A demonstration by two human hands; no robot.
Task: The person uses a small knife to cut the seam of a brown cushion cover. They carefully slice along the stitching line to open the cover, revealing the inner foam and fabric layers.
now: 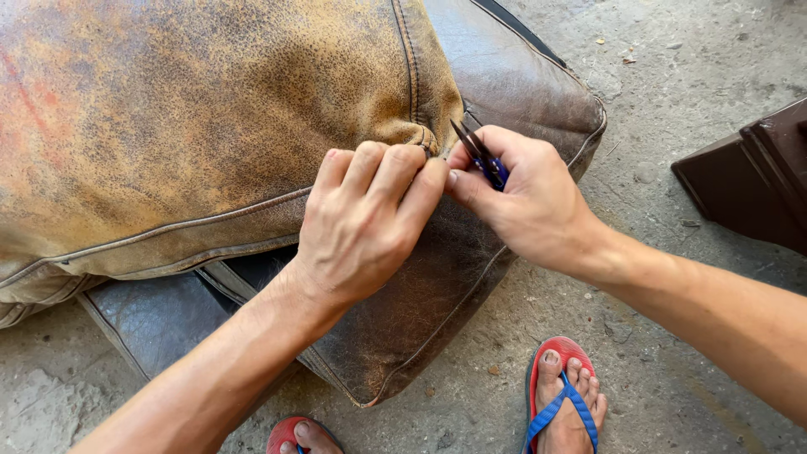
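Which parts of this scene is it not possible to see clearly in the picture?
Head view only:
- Small cutter: the right hand covers its handles; only dark tips and some blue show.
- Seam corner of the tan cushion: left hand fingers hide it.
- Dark cushion beneath: mostly covered by the tan one.
- Brown wooden piece: cut off by the right edge.

Hands (437, 214) with snips (481, 157) at cushion seam (420, 134)

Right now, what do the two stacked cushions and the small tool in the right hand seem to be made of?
Worn tan top cushion: likely leather, cracked and faded, with stitched piping. Dark brown lower cushion: leather or imitation, creased, slightly shiny. Small thread snips held by the right hand: dark metal blades; the blue handle looks like plastic.
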